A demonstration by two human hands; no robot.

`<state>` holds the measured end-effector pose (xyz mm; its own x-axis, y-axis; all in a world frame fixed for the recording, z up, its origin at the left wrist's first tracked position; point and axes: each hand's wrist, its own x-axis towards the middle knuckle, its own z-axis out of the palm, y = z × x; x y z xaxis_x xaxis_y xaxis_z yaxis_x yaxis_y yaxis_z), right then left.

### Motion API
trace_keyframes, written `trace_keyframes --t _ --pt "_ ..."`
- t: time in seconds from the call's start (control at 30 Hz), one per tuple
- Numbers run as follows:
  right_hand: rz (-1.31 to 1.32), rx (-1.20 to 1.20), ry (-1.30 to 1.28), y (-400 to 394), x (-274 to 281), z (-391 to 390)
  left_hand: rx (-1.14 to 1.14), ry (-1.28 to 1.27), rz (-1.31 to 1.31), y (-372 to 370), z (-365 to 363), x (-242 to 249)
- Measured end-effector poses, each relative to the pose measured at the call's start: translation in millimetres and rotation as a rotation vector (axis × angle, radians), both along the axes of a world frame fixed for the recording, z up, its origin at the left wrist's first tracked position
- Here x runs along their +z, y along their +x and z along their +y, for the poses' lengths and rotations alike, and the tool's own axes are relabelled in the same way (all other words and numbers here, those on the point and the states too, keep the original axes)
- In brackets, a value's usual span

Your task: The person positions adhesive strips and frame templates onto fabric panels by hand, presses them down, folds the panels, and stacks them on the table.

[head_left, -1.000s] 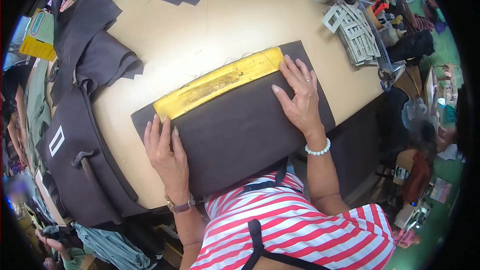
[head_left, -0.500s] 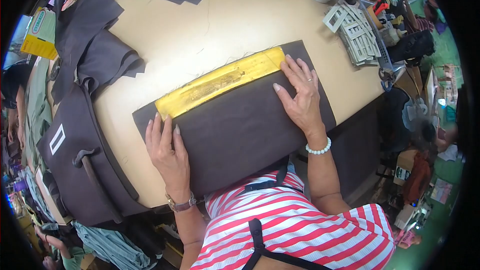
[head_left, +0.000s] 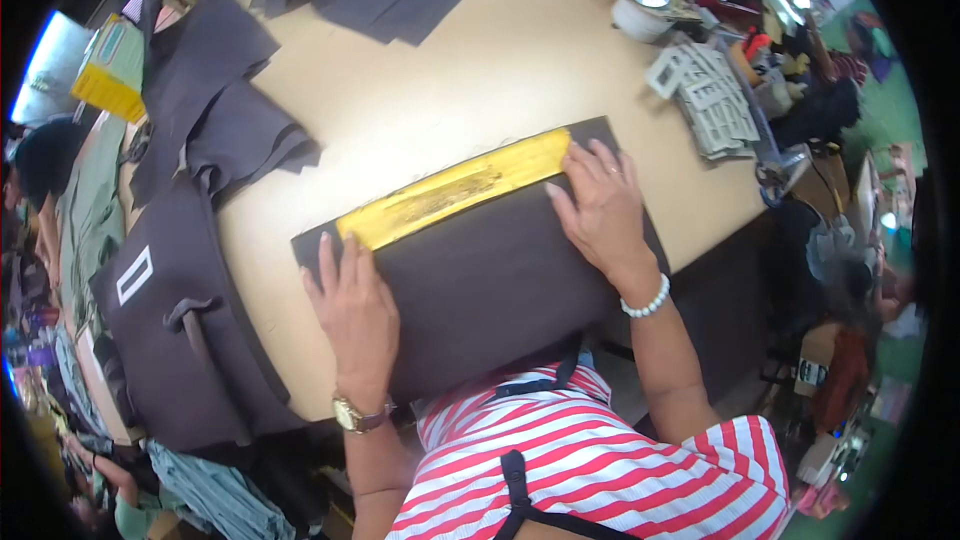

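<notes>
A long yellow strip (head_left: 462, 192), scuffed and dark along its middle, lies along the far edge of a dark fabric panel (head_left: 490, 280). My left hand (head_left: 358, 310) has its fingers spread at the strip's left end, some touching the strip's lower corner and others on the fabric. Over the right end, my right hand (head_left: 605, 215) rests with fingers extended on the strip and the thumb apart on the fabric. Neither hand is closed around anything. The panel's near edge hangs close to my striped shirt (head_left: 600, 460).
More dark fabric pieces (head_left: 215, 90) lie at the left and far side of the table (head_left: 400, 90). A panel with a white rectangular frame (head_left: 134, 274) is at left. Several pale frame-shaped templates (head_left: 712, 100) and a spool (head_left: 640, 18) stand far right. Another person's arm shows far left.
The whole view has shifted slightly, so the table appears lower and further right. My left fingers now sit higher on the strip's left corner. The strip stays on the fabric.
</notes>
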<state>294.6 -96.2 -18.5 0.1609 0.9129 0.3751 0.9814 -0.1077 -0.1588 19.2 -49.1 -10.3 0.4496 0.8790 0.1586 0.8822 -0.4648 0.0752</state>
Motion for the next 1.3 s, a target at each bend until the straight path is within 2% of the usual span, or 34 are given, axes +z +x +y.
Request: trace_keyframes --t 0.07,0.13,0.23,0.33,0.43,0.5,0.6,0.73,0.9,1.0,1.23,1.3 --pt "0.016 0.025 -0.01 6 4 6 -0.043 -0.05 0.055 0 6 5" --pt "0.062 0.058 -0.039 19 9 13 -0.105 0.02 0.084 1 10 4" --pt "0.294 0.057 0.16 55 8 16 -0.153 0.03 0.197 4 14 6" --pt "0.05 -0.153 0.283 106 12 7 -0.179 0.054 0.178 5 14 8" --pt "0.036 -0.293 0.366 164 13 -1 -0.178 0.104 0.165 5 14 3" --pt "-0.018 -0.398 0.392 200 16 -2 -0.15 0.042 0.156 8 12 4" --pt "0.033 -0.452 0.357 234 29 7 -0.128 0.022 0.163 10 10 5" --pt "0.171 -0.305 0.32 271 24 47 -0.119 0.045 0.175 12 9 4" --pt "0.159 -0.436 0.023 282 26 86 -0.093 0.051 0.149 14 7 4" --pt "0.087 -0.429 -0.065 278 31 87 -0.079 0.031 0.138 17 5 7" --pt "-0.27 -0.163 0.295 286 37 66 -0.071 0.021 0.132 18 4 7" --pt "-0.259 -0.187 0.261 281 41 57 -0.068 0.021 0.13 18 4 6"
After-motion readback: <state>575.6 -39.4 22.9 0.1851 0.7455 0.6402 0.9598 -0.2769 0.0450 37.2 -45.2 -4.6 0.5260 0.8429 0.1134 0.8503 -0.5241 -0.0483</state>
